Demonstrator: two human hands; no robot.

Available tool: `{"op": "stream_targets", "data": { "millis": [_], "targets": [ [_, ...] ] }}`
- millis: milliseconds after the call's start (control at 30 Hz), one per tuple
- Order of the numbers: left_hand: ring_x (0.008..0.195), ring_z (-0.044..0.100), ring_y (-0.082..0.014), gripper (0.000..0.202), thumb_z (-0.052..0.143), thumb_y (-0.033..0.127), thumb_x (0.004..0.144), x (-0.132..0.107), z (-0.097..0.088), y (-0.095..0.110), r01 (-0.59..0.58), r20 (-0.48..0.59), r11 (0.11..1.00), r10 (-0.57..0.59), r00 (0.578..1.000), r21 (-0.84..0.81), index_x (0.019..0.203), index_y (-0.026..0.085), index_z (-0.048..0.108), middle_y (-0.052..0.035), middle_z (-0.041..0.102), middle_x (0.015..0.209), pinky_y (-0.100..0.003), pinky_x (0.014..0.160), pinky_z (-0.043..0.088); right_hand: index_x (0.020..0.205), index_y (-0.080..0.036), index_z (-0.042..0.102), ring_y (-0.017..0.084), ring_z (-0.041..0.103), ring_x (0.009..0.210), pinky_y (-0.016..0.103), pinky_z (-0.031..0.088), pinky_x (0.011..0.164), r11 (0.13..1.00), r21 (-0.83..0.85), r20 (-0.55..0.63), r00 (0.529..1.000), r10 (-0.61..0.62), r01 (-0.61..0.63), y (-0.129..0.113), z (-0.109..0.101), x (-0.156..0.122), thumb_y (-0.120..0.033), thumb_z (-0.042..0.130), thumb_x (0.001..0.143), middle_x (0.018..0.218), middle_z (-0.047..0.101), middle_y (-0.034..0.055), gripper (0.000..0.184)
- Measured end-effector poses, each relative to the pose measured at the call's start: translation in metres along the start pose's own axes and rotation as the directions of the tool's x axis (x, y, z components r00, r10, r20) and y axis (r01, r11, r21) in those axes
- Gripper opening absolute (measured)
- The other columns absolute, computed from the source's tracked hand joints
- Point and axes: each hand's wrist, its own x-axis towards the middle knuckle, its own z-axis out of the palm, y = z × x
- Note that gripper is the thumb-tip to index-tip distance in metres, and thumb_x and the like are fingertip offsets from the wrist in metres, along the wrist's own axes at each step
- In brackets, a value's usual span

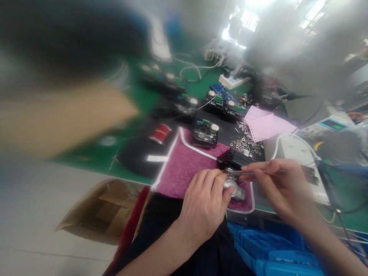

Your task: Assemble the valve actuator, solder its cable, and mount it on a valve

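My left hand [205, 199] is closed around a rounded silver metal part [235, 189], which rests over the pink cloth [184, 168]. Against this part's far side sits a black housing [237, 158]; I cannot tell how the two are joined. My right hand [283, 184] pinches a thin metal tool [243, 172] and points it left, its tip where the silver part and the housing meet. The tool's exact kind is unclear. Farther off, at the cloth's edge, lies a black unit with a circuit board [205, 133].
Loose metal washers [244, 142] and pink paper [266, 122] lie beyond the housing. A red spool [160, 133] is at left, a white device [290, 153] at right. Blue crates [267, 249] and a cardboard box [100, 211] sit below. Another person's blurred arm [66, 119] enters from the left.
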Motion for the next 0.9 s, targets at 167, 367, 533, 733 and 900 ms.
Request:
{"op": "stream_targets", "data": {
  "millis": [167, 367, 533, 733, 900],
  "targets": [
    [0.117, 0.065, -0.0285, 0.022, 0.063, 0.017, 0.102, -0.001, -0.004, 0.004, -0.138, -0.101, 0.99, 0.141, 0.985, 0.034, 0.124, 0.013, 0.065, -0.0136, 0.073, 0.123, -0.051, 0.111, 0.055, 0.117, -0.023, 0.058, 0.021, 0.08, 0.091, 0.032, 0.067, 0.079, 0.951, -0.308, -0.019, 0.999, -0.031, 0.024, -0.03, -0.014, 0.015, -0.029, 0.072, 0.105, 0.106, 0.079, 0.0068, 0.019],
    [0.115, 0.066, -0.0253, 0.021, 0.065, 0.015, 0.1, -0.002, -0.002, 0.009, -0.382, 0.019, 0.924, 0.381, 0.924, 0.032, 0.12, 0.011, 0.07, -0.0107, 0.074, 0.114, -0.047, 0.115, 0.054, 0.128, -0.025, 0.053, 0.018, 0.079, 0.086, 0.025, 0.058, 0.072, 0.882, -0.427, 0.258, 0.962, -0.094, 0.201, -0.036, -0.005, 0.053, -0.024, 0.057, 0.111, 0.102, 0.077, 0.0008, 0.018],
    [0.114, 0.064, -0.0253, 0.023, 0.065, 0.024, 0.103, 0.0, 0.002, 0.005, -0.398, 0.081, 0.914, 0.392, 0.916, 0.081, 0.122, 0.013, 0.07, -0.01, 0.072, 0.119, -0.046, 0.111, 0.054, 0.132, -0.022, 0.052, 0.021, 0.076, 0.07, 0.025, 0.045, 0.061, 0.68, -0.62, 0.394, 0.905, -0.162, 0.392, -0.035, 0.012, 0.076, -0.022, 0.056, 0.11, 0.09, 0.077, 0.0005, 0.022],
    [0.114, 0.062, -0.0286, 0.024, 0.063, 0.022, 0.105, 0.005, 0.004, 0.004, -0.419, 0.129, 0.89, 0.401, 0.907, 0.18, 0.126, 0.015, 0.07, -0.009, 0.069, 0.125, -0.05, 0.106, 0.055, 0.139, -0.024, 0.053, 0.024, 0.074, 0.077, 0.028, 0.043, 0.064, 0.605, -0.606, 0.566, 0.814, -0.128, 0.516, -0.037, 0.03, 0.095, -0.026, 0.049, 0.113, 0.095, 0.076, 0.0042, 0.027],
    [0.112, 0.061, -0.029, 0.025, 0.058, 0.02, 0.106, 0.006, 0.002, 0.004, -0.442, 0.205, 0.87, 0.402, 0.892, 0.216, 0.127, 0.016, 0.071, -0.0095, 0.067, 0.127, -0.05, 0.1, 0.056, 0.126, -0.023, 0.058, 0.018, 0.07, 0.087, 0.027, 0.048, 0.076, 0.799, -0.458, 0.54, 0.836, -0.098, 0.389, -0.039, 0.026, 0.097, -0.02, 0.053, 0.11, 0.102, 0.074, 0.0026, 0.016]
  ]
}}
